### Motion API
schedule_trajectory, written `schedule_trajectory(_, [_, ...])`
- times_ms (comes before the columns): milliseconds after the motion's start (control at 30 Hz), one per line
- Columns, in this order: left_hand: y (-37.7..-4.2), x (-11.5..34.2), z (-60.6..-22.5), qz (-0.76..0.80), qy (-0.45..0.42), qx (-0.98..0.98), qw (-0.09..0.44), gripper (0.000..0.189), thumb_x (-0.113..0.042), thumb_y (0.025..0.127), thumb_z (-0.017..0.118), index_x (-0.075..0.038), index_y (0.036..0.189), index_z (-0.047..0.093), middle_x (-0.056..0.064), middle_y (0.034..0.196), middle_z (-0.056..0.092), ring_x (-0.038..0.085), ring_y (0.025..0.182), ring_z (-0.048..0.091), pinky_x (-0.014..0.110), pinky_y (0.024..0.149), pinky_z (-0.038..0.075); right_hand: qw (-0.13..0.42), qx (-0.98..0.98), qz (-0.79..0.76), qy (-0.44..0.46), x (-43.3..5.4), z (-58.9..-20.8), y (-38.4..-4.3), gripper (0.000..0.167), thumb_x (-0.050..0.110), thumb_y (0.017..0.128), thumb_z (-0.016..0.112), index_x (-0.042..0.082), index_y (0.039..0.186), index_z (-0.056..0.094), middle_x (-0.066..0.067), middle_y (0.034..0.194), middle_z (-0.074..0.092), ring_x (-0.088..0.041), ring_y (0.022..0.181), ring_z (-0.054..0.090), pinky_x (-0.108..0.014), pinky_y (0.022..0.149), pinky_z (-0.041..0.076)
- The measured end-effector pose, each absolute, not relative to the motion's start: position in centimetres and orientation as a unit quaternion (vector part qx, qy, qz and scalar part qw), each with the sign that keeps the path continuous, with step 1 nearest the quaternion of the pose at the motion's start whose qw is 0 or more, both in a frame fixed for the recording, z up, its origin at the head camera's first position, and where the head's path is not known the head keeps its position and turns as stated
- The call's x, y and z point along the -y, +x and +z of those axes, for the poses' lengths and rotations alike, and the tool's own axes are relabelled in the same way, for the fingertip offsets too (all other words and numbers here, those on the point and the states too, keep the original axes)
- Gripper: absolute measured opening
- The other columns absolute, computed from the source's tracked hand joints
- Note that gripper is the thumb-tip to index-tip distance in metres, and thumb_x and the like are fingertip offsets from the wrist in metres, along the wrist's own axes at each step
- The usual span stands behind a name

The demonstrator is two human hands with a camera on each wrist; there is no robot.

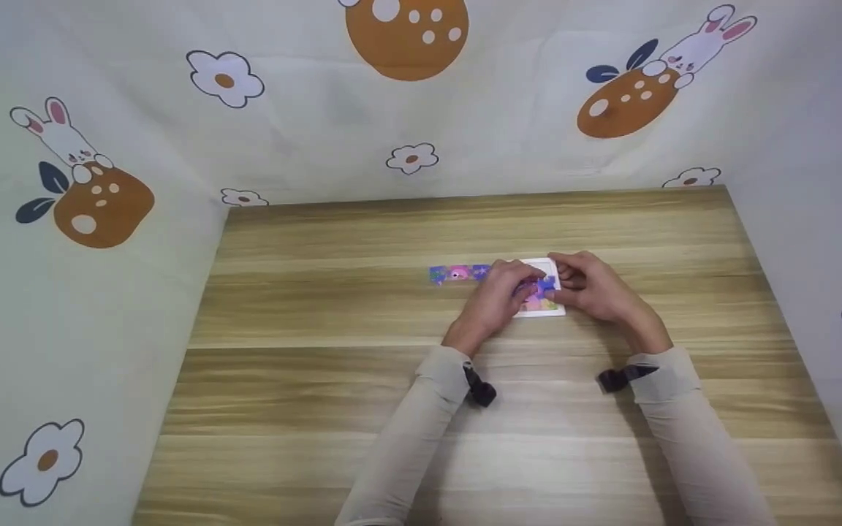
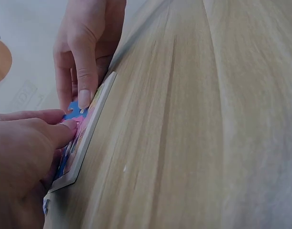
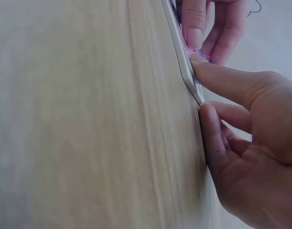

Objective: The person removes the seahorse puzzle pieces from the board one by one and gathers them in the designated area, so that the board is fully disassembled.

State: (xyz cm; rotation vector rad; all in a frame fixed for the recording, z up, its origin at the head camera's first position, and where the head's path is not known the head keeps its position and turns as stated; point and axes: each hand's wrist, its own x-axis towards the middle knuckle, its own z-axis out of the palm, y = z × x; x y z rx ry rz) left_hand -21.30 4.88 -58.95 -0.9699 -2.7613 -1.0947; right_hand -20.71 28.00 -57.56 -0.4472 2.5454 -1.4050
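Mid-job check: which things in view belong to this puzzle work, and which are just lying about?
Job: white tray, puzzle pieces inside it, row of pieces to its left, left hand, right hand.

Just around: wooden table, patterned cloth, wrist cameras.

Two hands, one puzzle tray, two wrist cameras

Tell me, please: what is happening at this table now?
A person is handling a picture puzzle in a white frame on a wooden table. The left grip touches the puzzle; the right grip touches a blue piece. The frame's visible far part looks unfilled, and a strip of pieces lies on the table, left of the frame.
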Motion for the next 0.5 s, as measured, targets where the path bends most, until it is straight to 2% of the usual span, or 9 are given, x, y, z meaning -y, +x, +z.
schedule_trajectory(233, [-21.17,-5.08,-58.84,-0.319,-0.311,0.895,0.027,0.024,-0.017,0.108,0.066,-0.013,0.127,0.079,0.002,0.120,0.080,0.021,0.113,0.070,0.031,0.105,0.055,0.107,-0.856,-0.482,-0.152,-27.94,-57.44,-20.66,0.072,0.002,0.090,0.086,-0.009,0.153,0.054,-0.025,0.121,0.060,-0.033,0.113,0.062,-0.029,0.106,0.060])
schedule_trajectory(367, [-21.21,-5.06,-58.52,-0.318,-0.301,0.899,0.016,0.023,-0.017,0.109,0.064,-0.014,0.125,0.080,0.002,0.119,0.080,0.021,0.114,0.071,0.031,0.108,0.055,0.105,-0.852,-0.490,-0.151,-27.88,-57.52,-20.63,0.072,-0.001,0.088,0.087,-0.010,0.152,0.054,-0.027,0.122,0.060,-0.035,0.114,0.063,-0.035,0.106,0.061])
schedule_trajectory(500, [-21.27,-4.88,-58.31,-0.340,-0.292,0.894,-0.007,0.022,-0.019,0.108,0.068,-0.014,0.125,0.081,0.001,0.119,0.080,0.019,0.113,0.071,0.030,0.106,0.055,0.100,-0.851,-0.493,-0.150,-27.88,-57.66,-20.58,0.073,-0.004,0.087,0.086,-0.011,0.152,0.053,-0.029,0.123,0.059,-0.037,0.114,0.063,-0.041,0.107,0.061])
